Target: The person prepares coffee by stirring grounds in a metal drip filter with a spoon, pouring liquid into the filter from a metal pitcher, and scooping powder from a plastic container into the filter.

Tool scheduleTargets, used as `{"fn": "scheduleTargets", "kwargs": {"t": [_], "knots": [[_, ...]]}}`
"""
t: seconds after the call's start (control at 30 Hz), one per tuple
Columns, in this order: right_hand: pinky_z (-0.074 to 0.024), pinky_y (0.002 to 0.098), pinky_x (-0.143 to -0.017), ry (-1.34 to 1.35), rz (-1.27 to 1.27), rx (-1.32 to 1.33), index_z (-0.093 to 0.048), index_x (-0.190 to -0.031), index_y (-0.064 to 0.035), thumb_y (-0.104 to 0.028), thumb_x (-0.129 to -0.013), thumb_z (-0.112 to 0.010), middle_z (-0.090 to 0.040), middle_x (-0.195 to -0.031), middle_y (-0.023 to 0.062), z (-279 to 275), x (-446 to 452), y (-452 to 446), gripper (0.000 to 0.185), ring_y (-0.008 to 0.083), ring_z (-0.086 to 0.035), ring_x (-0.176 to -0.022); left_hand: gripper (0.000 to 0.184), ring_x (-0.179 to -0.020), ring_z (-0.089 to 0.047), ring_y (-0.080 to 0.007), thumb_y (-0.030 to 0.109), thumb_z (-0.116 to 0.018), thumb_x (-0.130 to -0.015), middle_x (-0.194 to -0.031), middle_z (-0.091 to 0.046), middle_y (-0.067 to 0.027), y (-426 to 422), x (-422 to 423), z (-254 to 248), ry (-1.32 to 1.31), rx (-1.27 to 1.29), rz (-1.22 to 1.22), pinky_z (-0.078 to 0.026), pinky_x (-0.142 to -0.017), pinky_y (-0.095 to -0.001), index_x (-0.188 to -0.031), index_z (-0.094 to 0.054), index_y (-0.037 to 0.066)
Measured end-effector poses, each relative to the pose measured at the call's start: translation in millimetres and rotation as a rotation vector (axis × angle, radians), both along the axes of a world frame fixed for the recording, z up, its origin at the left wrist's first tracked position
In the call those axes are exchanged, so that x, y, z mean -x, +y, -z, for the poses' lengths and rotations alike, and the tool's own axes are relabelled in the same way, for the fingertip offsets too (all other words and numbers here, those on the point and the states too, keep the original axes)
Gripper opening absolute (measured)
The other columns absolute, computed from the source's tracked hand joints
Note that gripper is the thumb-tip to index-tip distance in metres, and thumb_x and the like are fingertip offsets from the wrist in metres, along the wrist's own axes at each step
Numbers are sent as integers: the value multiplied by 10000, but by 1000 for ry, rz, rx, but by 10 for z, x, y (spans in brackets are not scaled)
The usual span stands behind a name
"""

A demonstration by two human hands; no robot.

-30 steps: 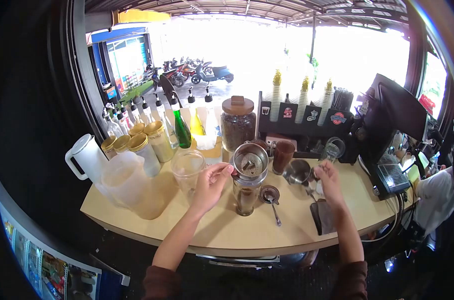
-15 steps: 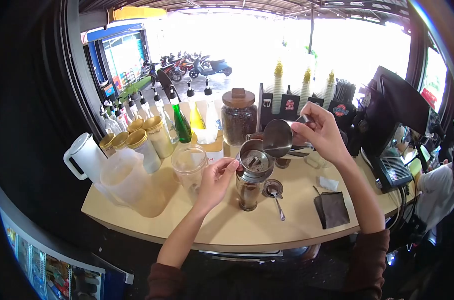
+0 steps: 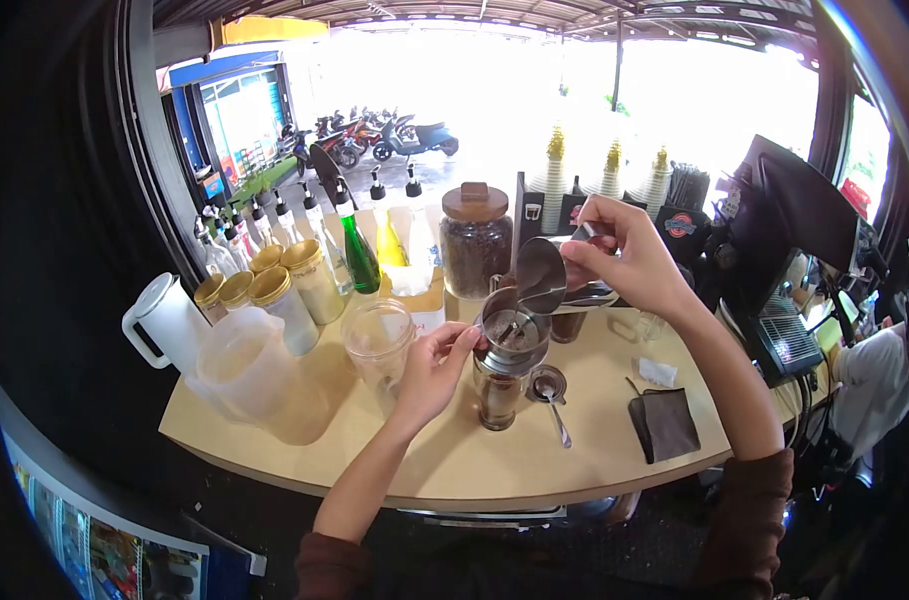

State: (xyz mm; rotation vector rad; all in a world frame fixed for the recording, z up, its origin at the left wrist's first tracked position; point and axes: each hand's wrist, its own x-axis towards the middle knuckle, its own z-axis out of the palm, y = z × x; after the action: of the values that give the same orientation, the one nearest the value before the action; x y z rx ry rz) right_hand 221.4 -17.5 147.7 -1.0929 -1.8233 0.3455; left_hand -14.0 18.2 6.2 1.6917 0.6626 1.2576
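A metal drip filter [image 3: 516, 330] rests on top of a tall glass [image 3: 497, 396] with dark contents. My left hand [image 3: 437, 368] pinches the filter's left side with thumb and fingers. Above it, my right hand [image 3: 630, 250] holds a metal pitcher [image 3: 542, 275] by its handle, tipped with its lip over the filter's opening. Foamy brown liquid shows inside the filter around a small metal piece. Just right of the glass lies a spoon [image 3: 558, 415] on a small round dark lid [image 3: 546, 382].
A clear plastic jar [image 3: 378, 340] and frosted pitchers [image 3: 245, 370] stand to the left. Behind are pump bottles [image 3: 355, 240], gold-lidded jars [image 3: 315, 280] and a coffee bean jar [image 3: 477, 245]. A dark cloth [image 3: 667, 424] lies right. Someone's light clothing [image 3: 870, 385] shows at far right.
My right hand has raised the metal pitcher and brought it left from the counter's right side, tilting it over the filter. My left hand has stayed at the filter.
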Motion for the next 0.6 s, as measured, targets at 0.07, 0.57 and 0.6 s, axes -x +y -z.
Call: {"fn": "scheduleTargets", "kwargs": {"t": [0.07,0.57,0.6], "knots": [[-377,248,-524,-58,36,-20,-475,-785,2,-109,-820,-683,-398,-619,-6,-31,-7,-1,239,52,-384,-584,246,-876,-599,-107,203,-544,-970,-892,-665,-54,-22,4,-28,23,43,-10,-463,-844,-270,-975,-652,-18],[-406,239,-539,-54,43,13,-488,-793,7,-102,-838,-663,-449,-605,-6,-171,99,8,211,42,-468,-604,325,-861,-611,-100,260,-513,-985,-896,-678,-56,48,47,-13,-26,104,68,-464,-797,-250,-1008,-662,-28],[-391,244,-531,-75,43,-12,-488,-790,5,-105,-830,-670,-430,-598,-10,-167,99,27,216,45,-440,-594,325,-861,-611,-100,260,-513,-985,-896,-678,-56,55,48,-5,-28,104,67,-464,-797,-250,-1008,-662,-28]]}}
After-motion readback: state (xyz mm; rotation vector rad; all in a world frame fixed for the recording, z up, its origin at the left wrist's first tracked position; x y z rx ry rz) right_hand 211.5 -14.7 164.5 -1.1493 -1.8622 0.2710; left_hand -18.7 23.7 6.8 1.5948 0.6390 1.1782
